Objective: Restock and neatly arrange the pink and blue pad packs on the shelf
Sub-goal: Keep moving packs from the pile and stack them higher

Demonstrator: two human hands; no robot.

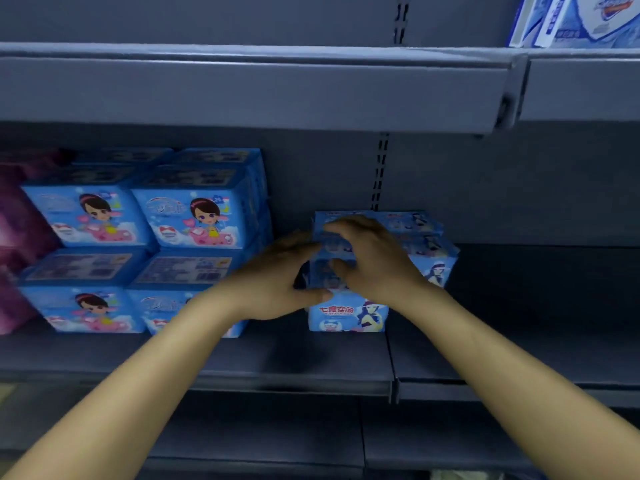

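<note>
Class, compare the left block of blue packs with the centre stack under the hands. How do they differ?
The left block is two packs wide and squared up; the centre stack is narrower, its top askew. The left block is untouched; the left hand and right hand hold the centre stack. Both are blue, on one shelf.
</note>
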